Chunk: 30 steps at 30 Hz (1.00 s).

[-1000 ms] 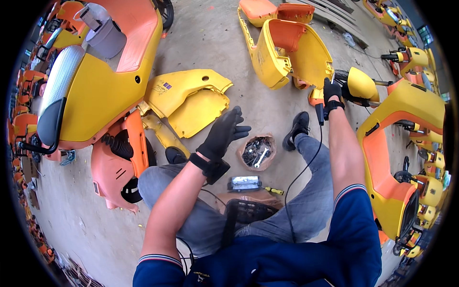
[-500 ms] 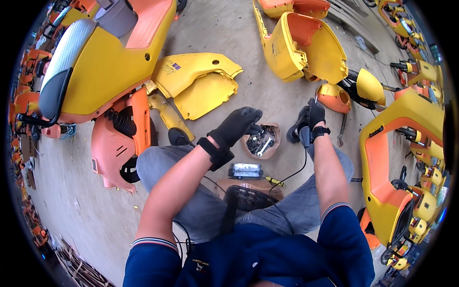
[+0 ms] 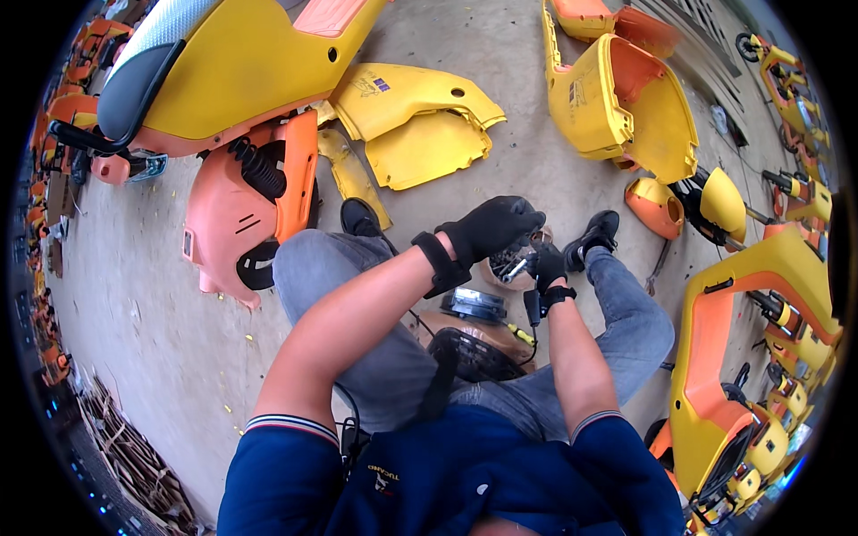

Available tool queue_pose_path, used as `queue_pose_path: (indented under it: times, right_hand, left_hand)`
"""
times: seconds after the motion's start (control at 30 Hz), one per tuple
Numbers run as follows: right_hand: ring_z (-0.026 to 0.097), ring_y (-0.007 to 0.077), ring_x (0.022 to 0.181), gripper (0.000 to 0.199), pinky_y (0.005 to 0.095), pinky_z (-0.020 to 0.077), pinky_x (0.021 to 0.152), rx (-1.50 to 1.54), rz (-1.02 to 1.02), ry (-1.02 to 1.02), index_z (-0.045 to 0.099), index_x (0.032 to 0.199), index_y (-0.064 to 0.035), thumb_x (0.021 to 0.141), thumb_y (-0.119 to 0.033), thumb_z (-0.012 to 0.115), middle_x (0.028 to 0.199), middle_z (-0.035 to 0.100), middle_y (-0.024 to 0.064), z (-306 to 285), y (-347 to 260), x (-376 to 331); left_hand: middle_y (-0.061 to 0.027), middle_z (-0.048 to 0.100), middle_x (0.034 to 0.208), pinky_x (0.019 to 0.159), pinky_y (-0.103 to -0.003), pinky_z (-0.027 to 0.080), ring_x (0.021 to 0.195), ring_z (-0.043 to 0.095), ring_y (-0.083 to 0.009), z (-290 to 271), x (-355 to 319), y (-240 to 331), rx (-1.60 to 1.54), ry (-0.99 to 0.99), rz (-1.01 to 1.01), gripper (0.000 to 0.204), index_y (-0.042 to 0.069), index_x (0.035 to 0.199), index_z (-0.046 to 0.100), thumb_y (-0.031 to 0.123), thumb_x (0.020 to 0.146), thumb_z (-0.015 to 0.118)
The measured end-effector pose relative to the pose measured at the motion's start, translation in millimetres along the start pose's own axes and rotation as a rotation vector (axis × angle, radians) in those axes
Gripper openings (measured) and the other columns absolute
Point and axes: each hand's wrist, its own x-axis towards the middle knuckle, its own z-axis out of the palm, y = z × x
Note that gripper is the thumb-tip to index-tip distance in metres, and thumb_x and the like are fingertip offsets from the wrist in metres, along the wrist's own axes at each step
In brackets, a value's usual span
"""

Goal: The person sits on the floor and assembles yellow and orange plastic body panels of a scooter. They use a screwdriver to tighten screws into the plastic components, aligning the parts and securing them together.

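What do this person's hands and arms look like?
The left hand and right hand wear black gloves, with a black strap at each wrist. Beside the right wrist is a small dark box with a thin dark cable. The forearms are bare below short navy sleeves with red-and-white striped edges.

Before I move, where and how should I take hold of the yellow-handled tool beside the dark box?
Probably mid-length on the yellow handle, bringing the right grip, the nearer one, down from above. The handle slants out beside the dark box, its upper side exposed; the tool's other end can't be made out. A black cable hangs near the handle's right end, so avoid pinching there.
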Motion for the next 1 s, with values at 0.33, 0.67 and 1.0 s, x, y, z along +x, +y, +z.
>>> queue_pose_path:
  times: [0.33, 0.67, 1.0]
  right_hand:
    - [0.066, 0.0231, 0.091, 0.026, 0.0359, 0.0520, 0.074, -0.092, -0.213, 0.014, 0.068, 0.093, -0.0076, 0.089, -0.030, 0.055, 0.098, 0.069, 0.0107, 10, -30, 9]
    - [0.065, 0.0258, 0.093, 0.033, 0.0359, 0.0507, 0.078, 0.355, 0.233, -0.244, 0.067, 0.100, -0.0060, 0.086, -0.035, 0.059, 0.100, 0.068, 0.0134, 71, -91, 40]
    - [0.064, 0.0285, 0.096, 0.043, 0.0359, 0.0494, 0.083, 0.435, 0.353, -0.520, 0.066, 0.106, -0.0043, 0.083, -0.041, 0.064, 0.101, 0.067, 0.0161, 140, -160, 82]
  left_hand:
    - [-0.0088, 0.063, 0.082, 0.071, -0.031, 0.047, 0.073, 0.055, -0.0148, 10, -13, 19, 0.079, -0.029, 0.076, 0.033, 0.000, 0.099, 0.063, 0.032, 0.091, 0.058]
    - [-0.0168, 0.065, 0.093, 0.077, -0.037, 0.047, 0.084, 0.061, -0.0282, -13, -48, -18, 0.249, 0.070, 0.029, 0.036, 0.002, 0.103, 0.062, 0.035, 0.090, 0.056]
    - [-0.0178, 0.062, 0.089, 0.076, -0.037, 0.047, 0.081, 0.060, -0.0278, -33, -85, -23, 0.119, 0.209, 0.112, 0.031, 0.003, 0.105, 0.061, 0.030, 0.089, 0.058]
